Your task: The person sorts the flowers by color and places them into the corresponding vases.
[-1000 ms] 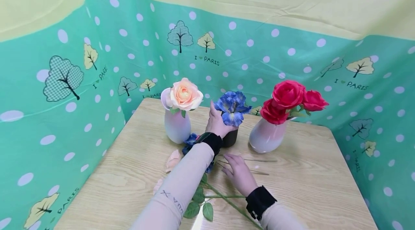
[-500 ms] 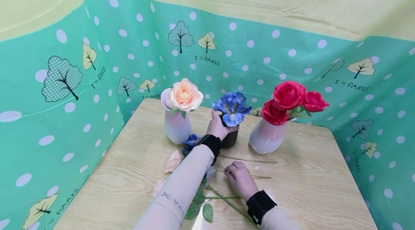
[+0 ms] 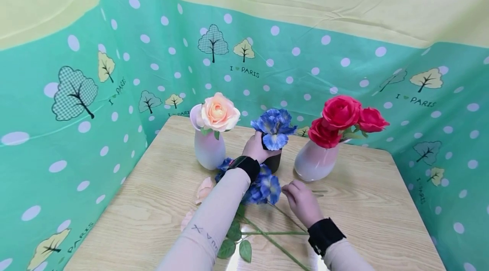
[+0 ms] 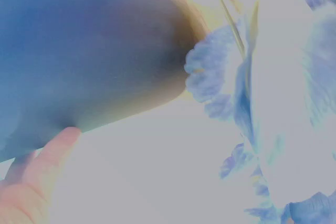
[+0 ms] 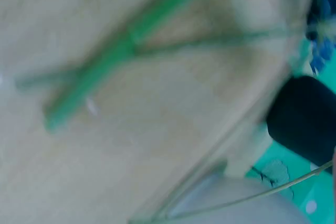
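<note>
My left hand (image 3: 255, 147) is curled round the small dark matte pot (image 3: 273, 162) standing between the two pale vases, holding it steady; one frilly blue fabric flower (image 3: 274, 127) already stands in it. My right hand (image 3: 303, 203) has its fingers closed on the thin wire stem of a second blue fabric flower (image 3: 264, 188), whose ruffled head hangs just in front of the pot, close beside my left wrist. I judge the step in hand to be lifting this bloom toward the pot; the next move would call for tipping the stem upright and threading its end into the narrow mouth beside the bloom already there, while the pot stays braced.

The left vase (image 3: 208, 149) is smooth, glossy and white-to-pink, and holds a peach fabric rose (image 3: 219, 112); the right vase (image 3: 315, 160) is rounder and carries three red fabric roses (image 3: 341, 117). On the pale wood-grain table (image 3: 366, 211) lie a green plastic stem with oval leaves (image 3: 244, 237) and, near my left sleeve, a loose peach bud (image 3: 204, 188). The wrist views are too blurred to add more
</note>
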{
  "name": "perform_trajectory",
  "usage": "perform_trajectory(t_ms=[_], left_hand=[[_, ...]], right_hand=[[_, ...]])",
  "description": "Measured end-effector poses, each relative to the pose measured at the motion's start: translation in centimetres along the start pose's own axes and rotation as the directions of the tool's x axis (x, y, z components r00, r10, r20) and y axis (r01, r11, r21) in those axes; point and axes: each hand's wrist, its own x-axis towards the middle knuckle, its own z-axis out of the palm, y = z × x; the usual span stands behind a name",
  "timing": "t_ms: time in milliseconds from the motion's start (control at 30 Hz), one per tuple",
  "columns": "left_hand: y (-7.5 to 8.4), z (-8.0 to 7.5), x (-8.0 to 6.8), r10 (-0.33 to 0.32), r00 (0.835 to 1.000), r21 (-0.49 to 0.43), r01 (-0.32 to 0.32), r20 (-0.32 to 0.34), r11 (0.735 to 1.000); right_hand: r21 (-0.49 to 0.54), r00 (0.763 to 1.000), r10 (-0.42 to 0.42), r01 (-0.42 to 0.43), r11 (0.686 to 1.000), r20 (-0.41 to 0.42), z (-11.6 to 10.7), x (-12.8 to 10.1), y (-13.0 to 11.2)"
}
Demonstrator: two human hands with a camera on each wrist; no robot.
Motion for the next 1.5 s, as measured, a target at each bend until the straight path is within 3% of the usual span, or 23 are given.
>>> perform_trajectory(t_ms=[133,300,500,667,767,1033,1500], left_hand=[[-0.2,0.0,0.4,-0.002,1.000,0.027,0.001,0.024,1.000],[-0.4,0.0,0.9,-0.010,0.999,0.062,0.007,0.046,0.998],[-0.5,0.2,0.9,-0.015,0.998,0.064,0.011,0.063,0.998],[-0.6,0.4,0.8,0.009,0.999,0.026,-0.010,0.031,1.000],[-0.7,0.5,0.9,0.022,1.000,0.019,-0.023,0.015,1.000],[-0.9,0.6,1.0,0.025,1.000,0.030,-0.025,0.000,0.999],[-0.7,0.6,1.1,0.009,1.000,0.026,-0.009,-0.001,1.000]], right_hand=[[0.003,0.994,-0.032,0.033,0.999,-0.101,-1.4,1.3,1.0],[0.013,0.968,-0.035,0.039,0.999,-0.247,-3.2,3.3,1.4],[-0.008,0.922,0.087,-0.097,0.995,-0.377,-4.7,5.7,0.7],[0.077,0.896,0.184,-0.167,0.983,-0.403,-5.8,7.4,-0.2],[0.171,0.882,0.213,-0.154,0.973,-0.420,-6.5,8.4,-0.7],[0.334,0.799,0.374,-0.231,0.914,-0.470,-8.0,10.3,-2.3],[0.396,0.738,0.369,-0.149,0.906,-0.565,-9.5,12.4,-3.2]])
